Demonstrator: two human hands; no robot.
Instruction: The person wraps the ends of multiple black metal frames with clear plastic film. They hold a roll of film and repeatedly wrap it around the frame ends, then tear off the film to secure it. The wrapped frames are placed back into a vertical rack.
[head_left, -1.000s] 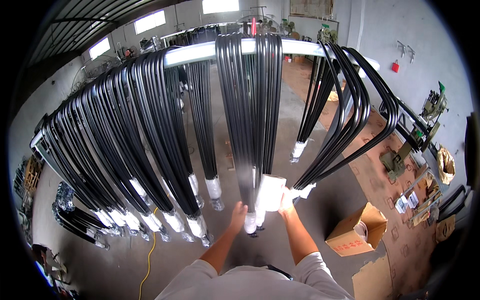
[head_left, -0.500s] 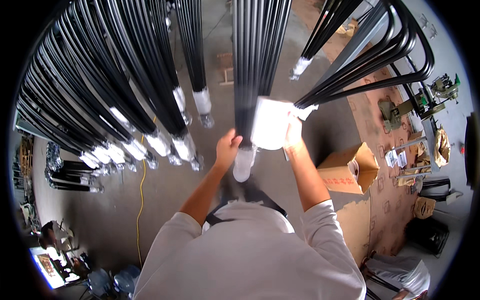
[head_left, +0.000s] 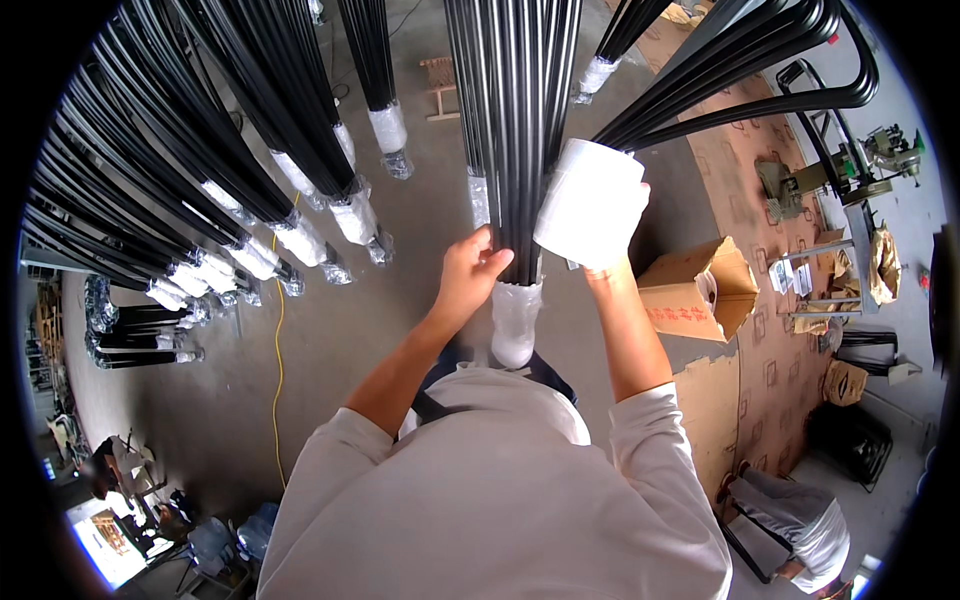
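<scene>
A bundle of long black tubes (head_left: 520,150) runs toward me, its near end covered in translucent white wrap (head_left: 516,330). My left hand (head_left: 470,275) is closed on the bundle's left side just above that wrap, its thumb lying over the tubes. A thick white roll of wrapping material (head_left: 592,205) is in my right hand (head_left: 608,272), tilted against the bundle's right side. Most of that hand is hidden behind the roll; fingertips show at its right edge. Behind the bundle, another wrapped end (head_left: 479,200) partly shows.
Several black tube bundles (head_left: 270,120) with wrapped ends stand at left. Bent black tubes (head_left: 740,110) reach in from the upper right. An open cardboard box (head_left: 690,300) sits right of my arm. A yellow cord (head_left: 279,380) crosses the floor; another person (head_left: 790,525) is at lower right.
The white roll has shifted right and tilted, uncovering more of the tubes. My left hand has moved slightly up and right. The surrounding bundles sit higher in view.
</scene>
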